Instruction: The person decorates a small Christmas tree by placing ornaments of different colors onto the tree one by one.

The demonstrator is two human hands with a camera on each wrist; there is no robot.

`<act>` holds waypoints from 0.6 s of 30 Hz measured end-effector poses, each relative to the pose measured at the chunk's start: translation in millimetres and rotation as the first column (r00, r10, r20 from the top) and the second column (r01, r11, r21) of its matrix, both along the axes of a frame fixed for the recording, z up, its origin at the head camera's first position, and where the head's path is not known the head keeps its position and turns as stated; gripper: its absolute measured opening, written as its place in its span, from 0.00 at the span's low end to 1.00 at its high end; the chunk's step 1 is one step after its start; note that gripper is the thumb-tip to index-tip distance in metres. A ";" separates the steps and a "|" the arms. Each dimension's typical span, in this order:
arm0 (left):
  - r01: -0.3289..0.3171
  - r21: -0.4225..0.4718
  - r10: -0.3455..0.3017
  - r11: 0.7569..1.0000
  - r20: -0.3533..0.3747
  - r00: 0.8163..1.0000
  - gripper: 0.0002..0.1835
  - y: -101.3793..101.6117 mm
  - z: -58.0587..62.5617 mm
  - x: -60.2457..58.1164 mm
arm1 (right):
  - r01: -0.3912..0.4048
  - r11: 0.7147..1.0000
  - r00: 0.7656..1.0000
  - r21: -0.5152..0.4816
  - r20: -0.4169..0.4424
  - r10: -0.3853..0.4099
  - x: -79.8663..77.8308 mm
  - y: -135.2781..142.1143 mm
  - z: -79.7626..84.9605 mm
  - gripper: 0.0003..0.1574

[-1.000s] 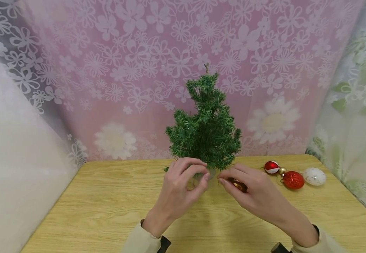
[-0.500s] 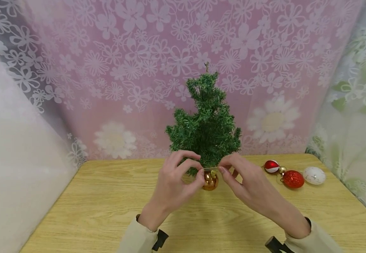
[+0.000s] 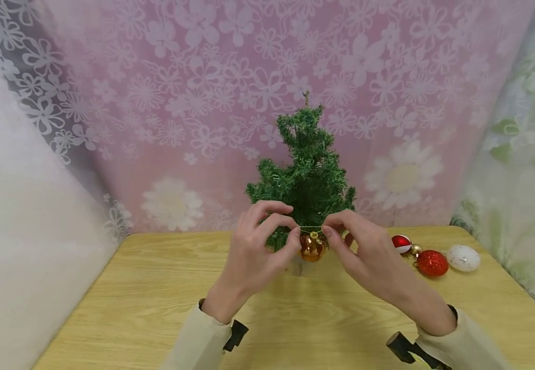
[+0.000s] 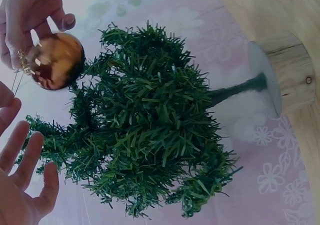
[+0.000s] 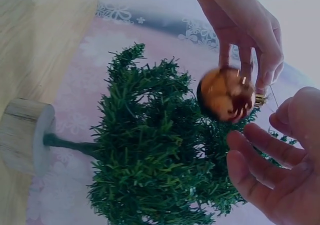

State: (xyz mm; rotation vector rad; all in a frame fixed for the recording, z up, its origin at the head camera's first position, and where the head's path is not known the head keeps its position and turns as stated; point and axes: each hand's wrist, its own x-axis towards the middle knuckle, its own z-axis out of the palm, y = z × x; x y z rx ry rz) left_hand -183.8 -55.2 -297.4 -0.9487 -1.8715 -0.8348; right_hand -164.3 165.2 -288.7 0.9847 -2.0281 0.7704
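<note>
A shiny copper-gold Christmas ball point(image 3: 312, 248) hangs by its thin gold string point(image 3: 311, 226), which is drawn taut between both hands. My left hand point(image 3: 254, 257) pinches one end of the string between thumb and index finger, the other fingers spread apart. On the other side, my right hand point(image 3: 375, 259) pinches the string with thumb and fingertips. Behind the ball stands a small green artificial Christmas tree point(image 3: 311, 154); the hands overlap its lower branches in the head view. The wrist views show its thin trunk set in a round wooden base point(image 4: 295, 75).
At the right on the wooden table point(image 3: 156, 288) lie a red-and-white ball point(image 3: 401, 243), a small gold ball point(image 3: 416, 250), a glittery red ball point(image 3: 431, 263) and a white ball point(image 3: 463, 258). A pink floral curtain point(image 3: 230, 169) hangs behind the table.
The Christmas ball, earlier under my right hand, now hangs between both hands. My left hand has taken hold of the string, and both hands have risen toward the tree.
</note>
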 end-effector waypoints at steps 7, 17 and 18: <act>-0.016 0.027 0.015 1.000 0.005 1.000 0.02 1.8 3.4 -2.9 | 0.039 0.999 0.999 0.002 0.037 -0.039 -3.5 -3.4 5.7 0.04; -0.053 0.085 0.055 0.995 -0.015 0.998 0.03 10.8 17.0 -14.1 | 0.064 0.997 0.998 -0.030 0.011 -0.064 -17.8 -5.8 19.7 0.05; -0.053 0.090 0.055 0.994 -0.017 0.998 0.03 11.8 18.7 -15.6 | 0.063 0.997 0.998 -0.035 0.015 -0.062 -19.3 -5.7 21.4 0.04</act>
